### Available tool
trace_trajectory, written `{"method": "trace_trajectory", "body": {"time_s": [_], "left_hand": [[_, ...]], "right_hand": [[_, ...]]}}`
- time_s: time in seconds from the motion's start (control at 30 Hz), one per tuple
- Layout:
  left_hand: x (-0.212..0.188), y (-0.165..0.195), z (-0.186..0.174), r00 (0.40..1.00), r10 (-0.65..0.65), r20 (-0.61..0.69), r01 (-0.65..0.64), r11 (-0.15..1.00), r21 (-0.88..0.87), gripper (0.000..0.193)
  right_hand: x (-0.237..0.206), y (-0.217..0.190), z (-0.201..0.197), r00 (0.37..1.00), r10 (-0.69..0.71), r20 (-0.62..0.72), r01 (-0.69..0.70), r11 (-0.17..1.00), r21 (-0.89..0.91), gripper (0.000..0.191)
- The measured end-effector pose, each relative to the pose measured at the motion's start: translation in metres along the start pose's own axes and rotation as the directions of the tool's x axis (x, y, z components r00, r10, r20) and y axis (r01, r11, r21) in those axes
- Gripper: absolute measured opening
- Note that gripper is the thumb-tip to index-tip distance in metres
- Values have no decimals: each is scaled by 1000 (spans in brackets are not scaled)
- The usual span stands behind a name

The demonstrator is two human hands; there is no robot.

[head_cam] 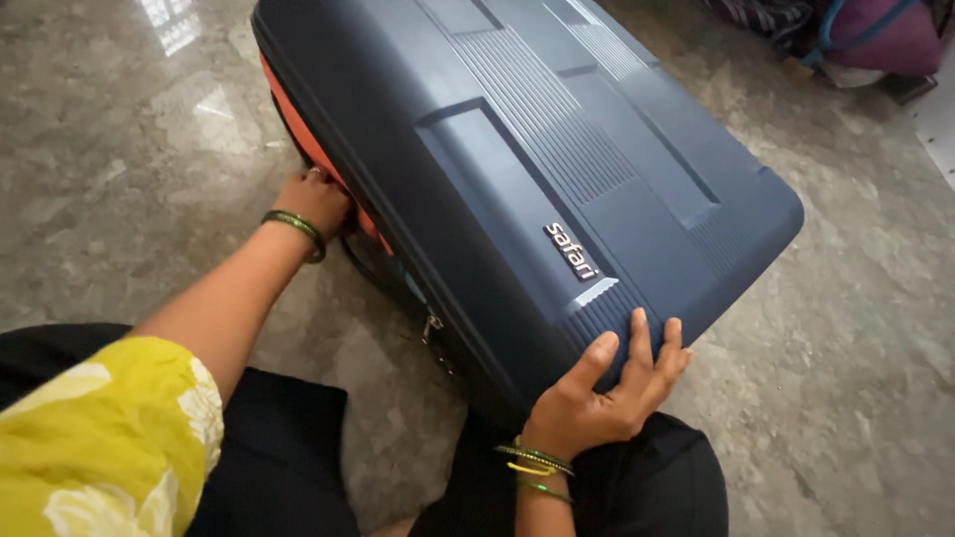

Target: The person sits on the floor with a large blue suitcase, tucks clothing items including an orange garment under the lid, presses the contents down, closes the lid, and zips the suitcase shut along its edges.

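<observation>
Pressing our right hand (602, 393) flat, fingers spread wide, we are bracing the near corner of the dark navy hard-shell plastic suitcase (527, 169) lying on the polished grey marble floor (129, 119). Our left hand (316, 199) is reaching into the gap at its left edge, touching the orange lining (308, 139); we cannot tell what those fingers are gripping. A purple bag (880, 35) is lying well apart.

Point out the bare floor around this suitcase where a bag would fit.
Bare floor lies left of the suitcase, beyond the left hand, and right of the right hand. The top right corner is crowded with bundled cloth.
</observation>
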State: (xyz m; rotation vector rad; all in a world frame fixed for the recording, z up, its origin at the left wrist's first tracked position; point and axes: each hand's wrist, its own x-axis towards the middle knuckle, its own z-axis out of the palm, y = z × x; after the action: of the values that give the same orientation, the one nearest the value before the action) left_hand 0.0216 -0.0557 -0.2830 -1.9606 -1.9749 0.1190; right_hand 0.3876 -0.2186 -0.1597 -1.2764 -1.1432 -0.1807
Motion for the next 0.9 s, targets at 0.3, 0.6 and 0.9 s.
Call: {"method": "trace_trajectory", "body": {"time_s": [0.3, 0.6, 0.9], "left_hand": [[-15, 37, 5, 973, -143, -183, 118, 983, -142, 25], [-14, 92, -13, 991, -32, -134, 22, 997, -75, 24], [-16, 193, -31, 993, -112, -40, 106, 985, -134, 22]], "right_hand": [[25, 31, 7, 998, -58, -2, 58, 998, -1, 31], [86, 114, 13, 993, -120, 21, 113, 970, 214, 31], [164, 213, 19, 971, -220, 89, 182, 931, 317, 38]]}}
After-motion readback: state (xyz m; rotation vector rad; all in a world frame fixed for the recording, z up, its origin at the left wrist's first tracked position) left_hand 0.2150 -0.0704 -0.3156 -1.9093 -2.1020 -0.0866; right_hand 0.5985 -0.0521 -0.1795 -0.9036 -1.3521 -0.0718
